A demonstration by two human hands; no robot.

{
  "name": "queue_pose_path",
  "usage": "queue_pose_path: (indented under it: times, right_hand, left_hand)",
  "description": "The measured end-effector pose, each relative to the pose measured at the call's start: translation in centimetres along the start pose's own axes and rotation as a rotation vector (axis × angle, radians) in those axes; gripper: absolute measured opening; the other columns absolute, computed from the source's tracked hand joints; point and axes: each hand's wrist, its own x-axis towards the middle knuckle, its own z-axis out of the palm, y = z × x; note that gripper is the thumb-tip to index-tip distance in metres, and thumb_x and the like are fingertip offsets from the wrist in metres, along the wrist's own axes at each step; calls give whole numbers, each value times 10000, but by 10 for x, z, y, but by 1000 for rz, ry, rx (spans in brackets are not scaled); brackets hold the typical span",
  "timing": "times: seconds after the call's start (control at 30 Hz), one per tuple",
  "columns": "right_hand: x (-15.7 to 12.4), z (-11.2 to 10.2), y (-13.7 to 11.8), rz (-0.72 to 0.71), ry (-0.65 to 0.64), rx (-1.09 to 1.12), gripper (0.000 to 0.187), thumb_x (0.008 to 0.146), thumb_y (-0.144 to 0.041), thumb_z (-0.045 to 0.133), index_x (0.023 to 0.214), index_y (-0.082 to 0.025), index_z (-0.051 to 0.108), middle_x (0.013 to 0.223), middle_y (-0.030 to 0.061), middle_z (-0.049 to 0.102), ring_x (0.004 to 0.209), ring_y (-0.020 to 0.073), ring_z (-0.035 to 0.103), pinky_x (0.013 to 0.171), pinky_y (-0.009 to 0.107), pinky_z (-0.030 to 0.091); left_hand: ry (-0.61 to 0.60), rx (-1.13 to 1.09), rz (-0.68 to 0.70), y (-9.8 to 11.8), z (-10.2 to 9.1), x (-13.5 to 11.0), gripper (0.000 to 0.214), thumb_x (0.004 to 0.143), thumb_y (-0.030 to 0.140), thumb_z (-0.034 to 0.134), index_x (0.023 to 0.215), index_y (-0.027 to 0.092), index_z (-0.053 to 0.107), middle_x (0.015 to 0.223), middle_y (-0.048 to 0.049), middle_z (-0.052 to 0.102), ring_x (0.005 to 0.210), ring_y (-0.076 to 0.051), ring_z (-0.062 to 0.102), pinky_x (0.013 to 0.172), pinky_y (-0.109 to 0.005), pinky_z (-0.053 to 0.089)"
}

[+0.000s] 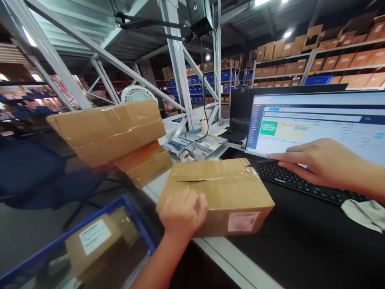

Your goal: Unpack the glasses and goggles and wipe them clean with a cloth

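A taped cardboard box (216, 192) lies on the desk, with a slit along the tape on its top and a printed label on its front side. My left hand (183, 210) is closed, its curled fingers pressed on the box's left front top edge. The inside of that hand is hidden. At the right, my right hand (315, 160) grips a thin dark blade-like tool (261, 163), which points left towards the box's far right corner. This hand is above the keyboard (282, 178), in front of the monitor; the tool's exact kind is unclear.
More cardboard boxes (111, 132) are stacked left of the desk. A blue crate (99, 214) with a labelled small box (96, 241) stands lower left. Behind are a grey parts tray (207, 146) and a metal post (177, 60). A pale cloth (365, 212) lies right, near the lit monitor (325, 116).
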Motion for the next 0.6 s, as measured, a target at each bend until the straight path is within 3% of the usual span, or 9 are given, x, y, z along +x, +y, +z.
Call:
queue_pose_path:
  times: [0.13,0.23,0.3,0.43,0.6]
  right_hand:
    - [48,10,-48,-128,-108,-62,329,983,-289,519,1271,-286,679,747,18,705,585,175,613,496,319,184]
    - [87,22,-78,-196,-199,-62,283,974,-271,543,1205,-261,706,776,30,720,579,168,597,494,318,149]
    - [101,23,-84,-247,-236,-62,243,962,-240,554,1128,-231,732,752,43,718,562,160,579,501,320,144]
    - [93,15,-73,-282,-308,-129,224,896,-152,602,1060,-200,747,682,49,689,533,156,562,509,325,137]
    - [49,5,-42,-219,-291,-201,292,877,-157,620,1129,-256,729,697,15,682,506,150,549,519,329,111]
  left_hand:
    - [-30,23,-20,0,-2,-1,342,902,292,577,578,223,491,550,4,510,556,-178,476,584,-357,300]
    - [-39,4,-22,0,-5,-1,304,880,265,587,590,224,506,565,0,526,572,-181,486,593,-355,307]
    - [-21,-15,-25,0,-6,-1,291,861,233,588,583,224,501,558,2,523,571,-179,488,597,-352,313]
    - [8,-37,-12,-1,-6,-1,248,823,185,596,594,224,507,561,8,531,564,-175,483,594,-348,315]
    - [19,-13,6,-3,-3,-2,236,794,179,603,595,232,486,557,8,516,553,-183,462,577,-351,295]
